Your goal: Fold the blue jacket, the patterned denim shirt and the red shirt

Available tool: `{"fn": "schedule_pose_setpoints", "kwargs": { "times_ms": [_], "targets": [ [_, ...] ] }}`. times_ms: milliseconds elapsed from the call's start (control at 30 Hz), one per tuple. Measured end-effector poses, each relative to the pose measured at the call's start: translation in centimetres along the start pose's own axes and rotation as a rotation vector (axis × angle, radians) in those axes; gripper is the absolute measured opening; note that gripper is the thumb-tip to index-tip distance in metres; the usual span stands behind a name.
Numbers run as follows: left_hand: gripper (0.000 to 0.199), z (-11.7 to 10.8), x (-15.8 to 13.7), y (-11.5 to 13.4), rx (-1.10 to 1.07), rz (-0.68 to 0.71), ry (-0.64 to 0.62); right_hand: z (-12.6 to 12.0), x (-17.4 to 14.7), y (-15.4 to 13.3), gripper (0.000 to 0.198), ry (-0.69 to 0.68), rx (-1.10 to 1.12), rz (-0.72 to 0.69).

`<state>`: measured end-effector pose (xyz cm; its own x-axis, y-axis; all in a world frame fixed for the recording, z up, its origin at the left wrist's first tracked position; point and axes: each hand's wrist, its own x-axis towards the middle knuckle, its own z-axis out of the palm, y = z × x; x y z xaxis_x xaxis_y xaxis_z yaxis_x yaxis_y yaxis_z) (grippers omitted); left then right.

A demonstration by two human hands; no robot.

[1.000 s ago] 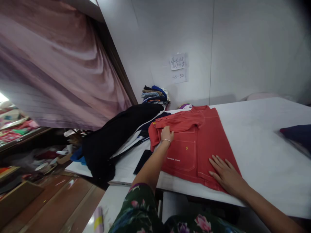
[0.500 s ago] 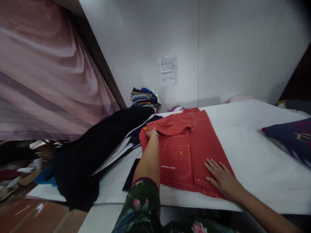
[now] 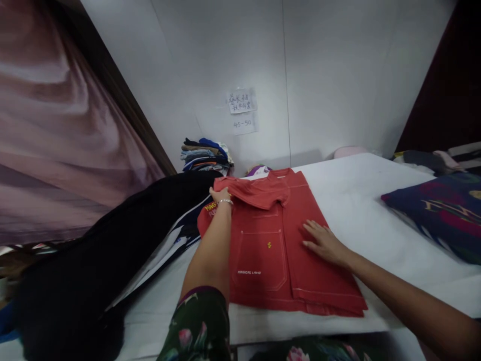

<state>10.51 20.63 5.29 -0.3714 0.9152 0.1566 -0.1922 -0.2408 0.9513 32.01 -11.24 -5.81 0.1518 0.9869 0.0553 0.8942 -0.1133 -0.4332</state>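
A red jacket (image 3: 259,250) with white stitching, a large pocket and small printed lettering lies on the white table, its right side folded inward. At the upper left of the jacket, my left hand (image 3: 221,194) grips the sleeve, lifting part of it; yellow lettering shows just beneath the wrist. My right hand (image 3: 325,243) rests on the jacket's folded right part, palm down with the fingers spread.
Black garments (image 3: 75,271) are heaped along the table's left side. Behind them stands a stack of folded clothes (image 3: 206,156). A dark patterned bundle (image 3: 439,210) lies at the right. Handwritten paper notes (image 3: 242,110) hang on the back wall.
My left hand has drawn the sleeve up and outward, uncovering more yellow lettering. My right hand has slid up the jacket from near its hem. The view has shifted to the right.
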Motion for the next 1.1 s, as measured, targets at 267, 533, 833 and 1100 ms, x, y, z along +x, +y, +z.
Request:
{"fn": "schedule_pose_setpoints", "kwargs": {
  "times_ms": [267, 533, 833, 1100],
  "targets": [
    [0.094, 7.2, -3.1, 6.5, 0.017, 0.224, -0.45, 1.9, 7.6, 1.5, 0.061, 0.016, -0.145, 0.095],
    [0.088, 2.3, -17.4, 3.8, 0.251, 0.556, -1.359, -1.1, 7.4, 3.9, 0.057, 0.24, 1.21, 0.275],
    [0.042, -4.8, -20.6, -4.5, 0.572, 0.732, -1.541, -2.3, 6.3, 3.1, 0.04, 0.057, 1.494, 0.406],
    [0.039, -7.0, -21.3, -6.1, 0.466, 0.519, -1.53, -1.5, 6.0, 4.3, 0.076, 0.331, 1.3, 0.538]
  ]
}}
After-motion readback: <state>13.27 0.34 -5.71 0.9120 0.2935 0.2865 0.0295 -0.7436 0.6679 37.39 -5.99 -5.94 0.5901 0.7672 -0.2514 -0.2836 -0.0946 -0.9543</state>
